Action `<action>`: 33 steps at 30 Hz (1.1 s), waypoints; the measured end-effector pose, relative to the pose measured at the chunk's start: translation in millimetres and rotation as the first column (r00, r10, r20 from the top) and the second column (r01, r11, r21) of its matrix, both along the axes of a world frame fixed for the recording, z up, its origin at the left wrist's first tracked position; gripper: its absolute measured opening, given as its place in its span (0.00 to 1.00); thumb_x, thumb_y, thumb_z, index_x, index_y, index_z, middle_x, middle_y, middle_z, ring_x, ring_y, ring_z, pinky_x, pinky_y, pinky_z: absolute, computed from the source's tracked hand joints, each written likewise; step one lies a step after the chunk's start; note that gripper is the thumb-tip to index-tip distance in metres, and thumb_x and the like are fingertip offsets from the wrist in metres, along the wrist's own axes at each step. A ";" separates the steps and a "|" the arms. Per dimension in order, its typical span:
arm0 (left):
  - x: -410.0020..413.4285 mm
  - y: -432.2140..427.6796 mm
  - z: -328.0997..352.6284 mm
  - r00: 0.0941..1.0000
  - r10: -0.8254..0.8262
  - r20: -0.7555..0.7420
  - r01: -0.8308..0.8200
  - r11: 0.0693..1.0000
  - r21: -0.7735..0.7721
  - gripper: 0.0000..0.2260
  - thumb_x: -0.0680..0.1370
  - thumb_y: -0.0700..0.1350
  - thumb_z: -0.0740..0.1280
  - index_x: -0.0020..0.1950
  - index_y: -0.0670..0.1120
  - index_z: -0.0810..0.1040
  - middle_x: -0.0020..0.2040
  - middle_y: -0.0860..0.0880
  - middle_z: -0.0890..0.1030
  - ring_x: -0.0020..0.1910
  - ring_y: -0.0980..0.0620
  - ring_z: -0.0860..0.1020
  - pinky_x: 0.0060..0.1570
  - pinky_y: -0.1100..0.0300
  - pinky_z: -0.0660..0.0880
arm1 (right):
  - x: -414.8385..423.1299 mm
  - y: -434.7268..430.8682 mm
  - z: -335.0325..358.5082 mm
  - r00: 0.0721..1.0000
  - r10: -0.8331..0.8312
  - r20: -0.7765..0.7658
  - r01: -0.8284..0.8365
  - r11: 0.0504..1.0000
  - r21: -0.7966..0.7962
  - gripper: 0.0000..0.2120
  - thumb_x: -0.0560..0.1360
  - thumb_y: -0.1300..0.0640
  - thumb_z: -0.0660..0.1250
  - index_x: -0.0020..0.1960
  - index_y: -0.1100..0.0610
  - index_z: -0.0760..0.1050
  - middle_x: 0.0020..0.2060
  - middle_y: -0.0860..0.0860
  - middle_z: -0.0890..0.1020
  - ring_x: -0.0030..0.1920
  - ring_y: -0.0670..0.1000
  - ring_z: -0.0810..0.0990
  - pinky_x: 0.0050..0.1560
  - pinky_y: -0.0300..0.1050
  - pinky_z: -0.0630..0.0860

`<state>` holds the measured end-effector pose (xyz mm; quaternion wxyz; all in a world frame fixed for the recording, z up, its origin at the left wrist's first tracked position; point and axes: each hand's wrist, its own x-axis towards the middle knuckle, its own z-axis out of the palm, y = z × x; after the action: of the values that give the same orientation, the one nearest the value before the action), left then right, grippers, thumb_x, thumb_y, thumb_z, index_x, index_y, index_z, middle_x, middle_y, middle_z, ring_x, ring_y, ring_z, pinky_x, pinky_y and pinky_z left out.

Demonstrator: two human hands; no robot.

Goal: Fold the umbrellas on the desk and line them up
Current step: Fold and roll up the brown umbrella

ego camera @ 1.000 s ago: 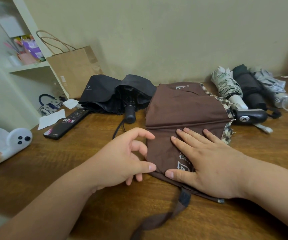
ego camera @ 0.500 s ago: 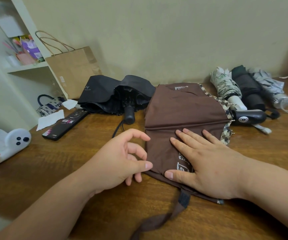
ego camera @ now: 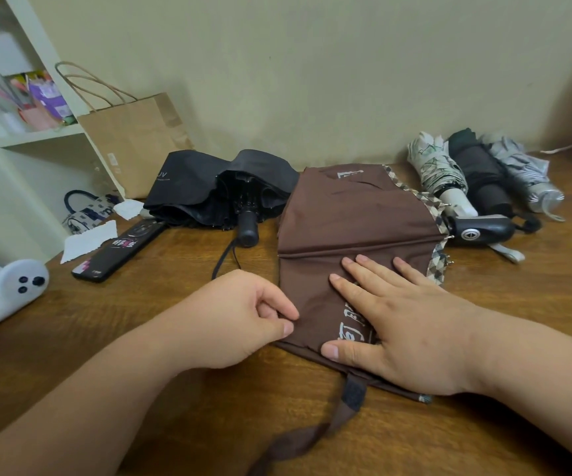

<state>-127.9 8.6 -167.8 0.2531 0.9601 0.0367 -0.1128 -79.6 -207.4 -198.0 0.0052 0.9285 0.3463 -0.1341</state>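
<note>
A brown umbrella (ego camera: 353,214) with checked trim lies flattened on the wooden desk (ego camera: 140,324), its black handle (ego camera: 480,230) pointing right and its strap (ego camera: 315,431) trailing toward me. My right hand (ego camera: 411,324) presses flat on its canopy with straight fingers. My left hand (ego camera: 236,317) pinches the canopy's left edge between thumb and forefinger. A black umbrella (ego camera: 215,190), collapsed but loose, lies behind to the left. Three rolled umbrellas lie side by side at the back right: a patterned white one (ego camera: 435,166), a dark one (ego camera: 477,170) and a grey one (ego camera: 521,170).
A brown paper bag (ego camera: 133,135) leans on the wall at the back left beside white shelves (ego camera: 37,139). A black remote-like box (ego camera: 119,249), paper scraps (ego camera: 88,238) and a white plush toy (ego camera: 6,286) lie on the left of the desk.
My left hand closed from an open curl onto the brown canopy's left edge. My right hand stayed pressed flat in the same place.
</note>
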 end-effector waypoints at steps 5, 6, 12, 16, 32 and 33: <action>11.2 -16.2 2.2 0.936 -0.294 0.195 0.139 0.816 0.561 0.10 0.81 0.61 0.64 0.58 0.61 0.77 0.57 0.61 0.73 0.58 0.60 0.70 0.58 0.61 0.71 | 0.0 -0.3 -0.8 1.000 0.010 0.009 -0.010 1.000 -0.010 0.48 0.71 0.21 0.40 0.82 0.45 0.32 0.80 0.46 0.32 0.78 0.45 0.27 0.80 0.55 0.34; 13.7 -16.5 1.8 0.890 -0.409 0.202 0.226 0.780 0.584 0.15 0.82 0.61 0.63 0.67 0.62 0.74 0.65 0.61 0.70 0.67 0.59 0.66 0.68 0.60 0.66 | 0.1 -0.2 -1.3 1.000 0.014 0.015 -0.014 1.000 -0.010 0.48 0.71 0.21 0.40 0.82 0.46 0.32 0.80 0.46 0.32 0.78 0.46 0.27 0.80 0.55 0.34; 25.2 -7.3 -5.8 0.883 -0.452 -0.126 0.449 0.735 0.507 0.34 0.82 0.68 0.48 0.83 0.60 0.37 0.81 0.64 0.35 0.75 0.67 0.31 0.75 0.64 0.34 | -0.5 -2.5 0.2 0.999 -0.025 0.026 0.025 0.999 -0.020 0.48 0.72 0.21 0.40 0.82 0.47 0.32 0.80 0.47 0.32 0.79 0.47 0.28 0.80 0.57 0.33; 25.6 5.4 -14.7 0.867 -0.468 -0.173 0.486 0.716 0.502 0.35 0.77 0.74 0.42 0.78 0.66 0.30 0.76 0.68 0.25 0.71 0.69 0.23 0.75 0.62 0.30 | -2.7 -10.7 6.7 0.990 -0.133 0.035 0.137 0.977 -0.166 0.53 0.69 0.18 0.37 0.80 0.51 0.27 0.79 0.53 0.29 0.79 0.55 0.27 0.80 0.60 0.35; 61.3 -29.9 17.0 0.843 -0.452 0.292 0.196 0.764 0.615 0.17 0.83 0.63 0.56 0.44 0.54 0.74 0.48 0.58 0.71 0.53 0.57 0.69 0.58 0.58 0.69 | 16.1 -25.8 -59.5 0.842 -0.287 0.456 0.200 0.952 0.230 0.36 0.84 0.46 0.36 0.69 0.71 0.68 0.52 0.68 0.84 0.50 0.65 0.86 0.51 0.68 0.79; 68.9 -27.4 16.3 0.812 -0.354 0.464 0.119 0.879 0.462 0.15 0.81 0.62 0.61 0.41 0.54 0.71 0.46 0.58 0.70 0.50 0.58 0.69 0.54 0.59 0.70 | 20.2 -24.8 -63.9 0.801 -0.278 0.530 0.146 0.950 0.277 0.32 0.84 0.50 0.35 0.73 0.70 0.62 0.52 0.68 0.84 0.50 0.65 0.86 0.50 0.68 0.80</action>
<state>-59.0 -18.7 -151.5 0.0285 0.9807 -0.1349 0.1385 -59.4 -232.2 -261.9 -0.0120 0.9540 0.2354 0.1854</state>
